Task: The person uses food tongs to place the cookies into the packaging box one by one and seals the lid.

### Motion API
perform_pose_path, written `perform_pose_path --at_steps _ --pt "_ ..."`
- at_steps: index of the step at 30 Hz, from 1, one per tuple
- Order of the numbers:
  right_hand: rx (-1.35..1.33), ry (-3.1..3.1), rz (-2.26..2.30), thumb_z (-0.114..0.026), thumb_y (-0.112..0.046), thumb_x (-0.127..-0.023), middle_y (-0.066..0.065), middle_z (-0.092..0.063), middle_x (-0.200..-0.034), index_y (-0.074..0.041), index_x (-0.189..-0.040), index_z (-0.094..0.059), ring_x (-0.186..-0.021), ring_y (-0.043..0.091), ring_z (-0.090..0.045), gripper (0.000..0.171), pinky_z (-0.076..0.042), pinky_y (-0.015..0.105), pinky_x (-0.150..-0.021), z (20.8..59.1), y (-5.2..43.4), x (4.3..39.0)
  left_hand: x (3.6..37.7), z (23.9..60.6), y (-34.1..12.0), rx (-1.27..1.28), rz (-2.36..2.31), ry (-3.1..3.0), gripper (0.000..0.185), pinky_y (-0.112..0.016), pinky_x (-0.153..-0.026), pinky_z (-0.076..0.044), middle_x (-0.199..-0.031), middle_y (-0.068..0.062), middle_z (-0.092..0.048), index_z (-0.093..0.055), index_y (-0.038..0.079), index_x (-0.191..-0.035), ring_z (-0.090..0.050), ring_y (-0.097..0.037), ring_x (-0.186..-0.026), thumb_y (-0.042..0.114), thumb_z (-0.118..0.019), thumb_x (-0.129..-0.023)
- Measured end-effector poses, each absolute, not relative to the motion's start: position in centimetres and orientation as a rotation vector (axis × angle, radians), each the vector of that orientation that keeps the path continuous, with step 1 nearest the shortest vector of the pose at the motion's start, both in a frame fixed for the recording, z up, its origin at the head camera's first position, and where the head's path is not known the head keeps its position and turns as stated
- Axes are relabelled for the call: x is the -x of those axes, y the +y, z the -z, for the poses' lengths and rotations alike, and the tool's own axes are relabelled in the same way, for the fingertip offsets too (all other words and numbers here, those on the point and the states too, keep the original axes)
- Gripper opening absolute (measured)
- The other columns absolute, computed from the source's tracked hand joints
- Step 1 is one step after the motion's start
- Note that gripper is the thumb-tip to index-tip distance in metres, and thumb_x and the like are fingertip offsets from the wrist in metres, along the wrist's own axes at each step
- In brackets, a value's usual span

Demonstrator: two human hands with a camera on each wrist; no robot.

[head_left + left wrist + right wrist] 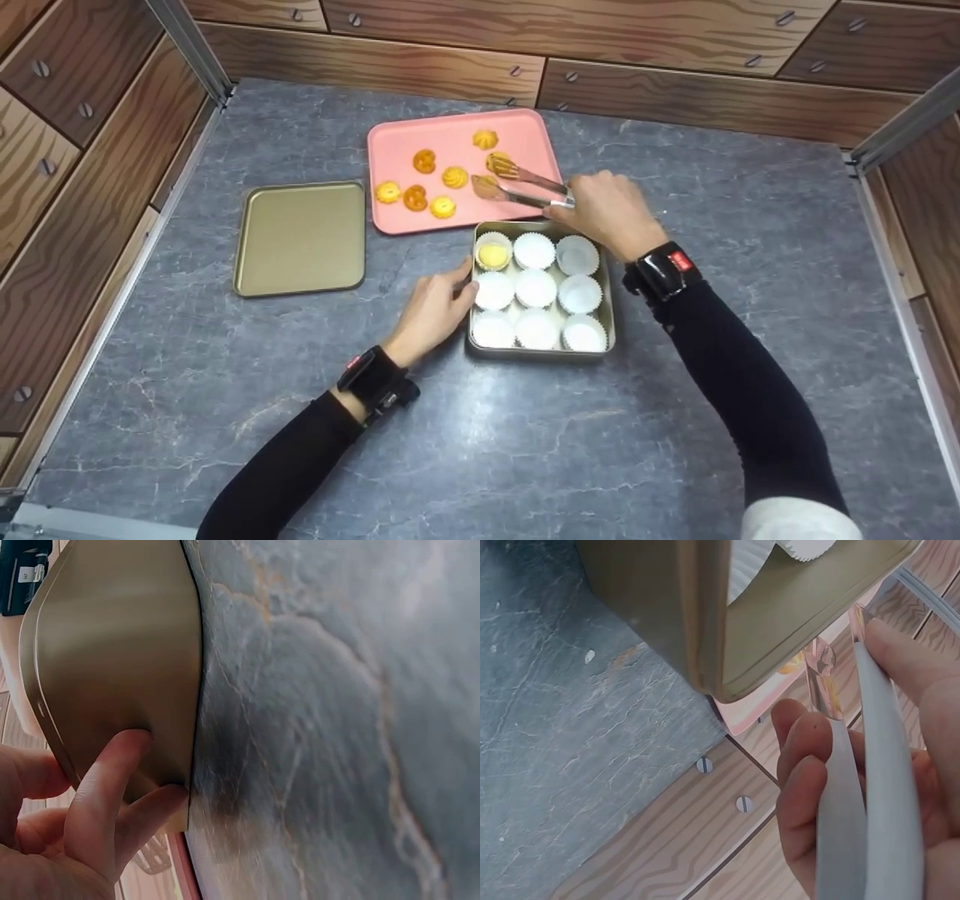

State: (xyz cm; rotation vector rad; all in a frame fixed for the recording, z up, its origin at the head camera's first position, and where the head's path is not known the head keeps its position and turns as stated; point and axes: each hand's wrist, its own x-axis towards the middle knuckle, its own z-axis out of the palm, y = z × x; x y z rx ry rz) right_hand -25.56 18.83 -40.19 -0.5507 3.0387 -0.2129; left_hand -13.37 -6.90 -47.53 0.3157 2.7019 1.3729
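My right hand (611, 214) grips a pair of metal tongs (889, 787) by its arms. The slotted tong heads reach over a pink tray (536, 127), around cookies near its right side. Swirled cookies (454, 177) and pretzel-shaped cookies (415, 198) lie spread across that tray. Below it stands a square gold tin (112, 637) lined with several white paper cups (535, 289). In the tin's far left cup sits a yellow cookie (493, 256). My left hand (431, 311) rests against the tin's left side, fingertips (131, 739) pressing the outer wall.
A flat gold lid (300, 238) lies on the grey marbled table (360, 472), left of the pink tray. Wood-patterned panels (420, 56) rise along the back and both sides, with metal posts (191, 49) at the corners.
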Motion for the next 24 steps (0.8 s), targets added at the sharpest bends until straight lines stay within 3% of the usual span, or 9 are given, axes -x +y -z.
perform_pose_path --at_steps 7,12,15,17,19,22,24 --pt "0.567 3.067 0.216 -0.076 -0.048 -0.092 0.014 -0.065 -0.072 -0.002 -0.092 -0.073 -0.066 0.038 -0.064 0.046 -0.052 0.055 -0.058 40.3 18.8 25.7 13.4 47.4 -6.7 -0.316 -1.359 2.7 0.05 -0.02 -0.034 -0.028 -0.053 0.008 -0.039 -0.048 -0.003 -0.148 -0.028 -0.005 -0.04 0.018 -0.059 -0.104" --pt "0.567 3.073 0.2 -0.075 -0.049 -0.092 0.014 -0.065 -0.071 -0.001 -0.092 -0.073 -0.066 0.039 -0.065 0.048 -0.053 0.055 -0.058 40.5 18.9 25.8 13.5 47.2 -6.5 -0.289 -1.351 2.69 0.05 -0.02 -0.035 -0.03 -0.056 0.004 -0.045 -0.049 -0.003 -0.147 -0.03 -0.005 -0.04 0.018 -0.06 -0.104" --pt "0.567 3.077 0.198 -0.075 -0.048 -0.092 0.013 -0.064 -0.07 -0.002 -0.09 -0.073 -0.065 0.038 -0.064 0.046 -0.053 0.055 -0.057 40.5 19.1 25.8 13.7 47.1 -6.4 -0.281 -1.348 2.69 0.049 -0.02 -0.035 -0.031 -0.062 -0.004 -0.055 -0.049 -0.002 -0.147 -0.03 -0.005 -0.041 0.018 -0.06 -0.104" --pt "0.57 3.08 0.204 -0.076 -0.047 -0.092 0.013 -0.063 -0.07 -0.003 -0.091 -0.074 -0.065 0.038 -0.063 0.044 -0.053 0.054 -0.057 40.6 19.3 25.9 13.9 47.1 -6.3 -0.277 -1.351 2.696 0.049 -0.02 -0.036 -0.03 -0.079 -0.014 -0.068 -0.05 -0.002 -0.147 -0.03 -0.005 -0.041 0.018 -0.06 -0.104" --pt "0.575 3.08 0.206 -0.075 -0.047 -0.093 0.012 -0.063 -0.07 -0.003 -0.094 -0.075 -0.064 0.036 -0.062 0.044 -0.052 0.053 -0.056 40.7 19.4 25.9 14.1 47.1 -6.2 -0.275 -1.361 2.7 0.049 -0.019 -0.037 -0.03 -0.109 -0.022 -0.074 -0.05 -0.002 -0.147 -0.029 -0.005 -0.041 0.018 -0.06 -0.104" --pt "0.591 3.072 0.221 -0.075 -0.047 -0.093 0.011 -0.063 -0.07 -0.003 -0.102 -0.077 -0.064 0.034 -0.061 0.045 -0.051 0.051 -0.056 40.8 19.4 25.9 14.4 47.3 -6.0 -0.27 -1.373 2.698 0.049 -0.019 -0.037 -0.029 -0.142 -0.021 -0.058 -0.05 -0.002 -0.147 -0.028 -0.005 -0.042 0.019 -0.059 -0.104" --pt "0.607 3.068 0.224 -0.075 -0.047 -0.093 0.01 -0.063 -0.071 -0.002 -0.104 -0.076 -0.064 0.031 -0.06 0.047 -0.051 0.048 -0.056 40.9 19.4 25.9 14.5 47.3 -6.0 -0.269 -1.368 2.702 0.048 -0.019 -0.038 -0.03 -0.147 -0.019 -0.053 -0.05 -0.002 -0.147 -0.027 -0.005 -0.043 0.019 -0.059 -0.104"
